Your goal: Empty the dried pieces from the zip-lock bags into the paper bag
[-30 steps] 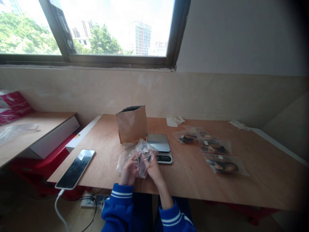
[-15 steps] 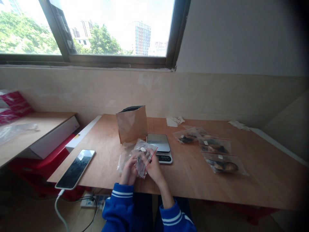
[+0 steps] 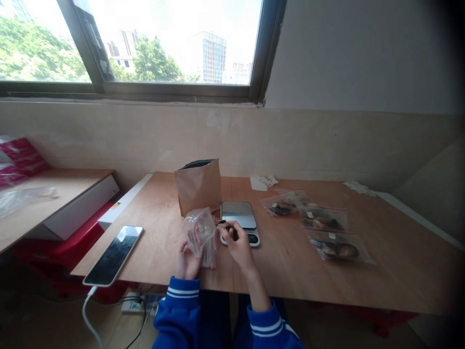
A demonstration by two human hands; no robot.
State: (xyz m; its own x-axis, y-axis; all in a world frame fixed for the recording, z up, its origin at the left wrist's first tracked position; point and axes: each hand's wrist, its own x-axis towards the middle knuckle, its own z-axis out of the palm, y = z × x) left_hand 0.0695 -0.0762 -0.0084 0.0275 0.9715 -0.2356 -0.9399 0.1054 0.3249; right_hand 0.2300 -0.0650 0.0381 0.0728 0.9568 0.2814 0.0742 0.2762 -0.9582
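My left hand (image 3: 188, 260) is closed on a clear zip bag (image 3: 201, 231) with a red seal line, its mouth tilted to the right. Just right of that mouth, my right hand (image 3: 238, 245) grips brown pieces (image 3: 231, 231) that look like dried mushrooms, partly hidden by the fingers. More clear plastic lies under the held bag. A kitchen scale (image 3: 239, 214) with a bare steel plate sits right behind my right hand. Behind the bag, an open brown paper pouch (image 3: 199, 186) stands upright.
Several filled, labelled zip bags (image 3: 336, 248) lie on the right of the wooden table (image 3: 279, 271). A phone (image 3: 115, 255) with a charging cable (image 3: 87, 310) lies at the left edge. Crumpled white paper (image 3: 268, 181) is near the wall. A second table (image 3: 65, 189) stands left.
My right hand has come away from the clear plastic, slightly right, and now shows brown pieces in its fingers. My left hand has shifted slightly left, with the bag's mouth now turned right.
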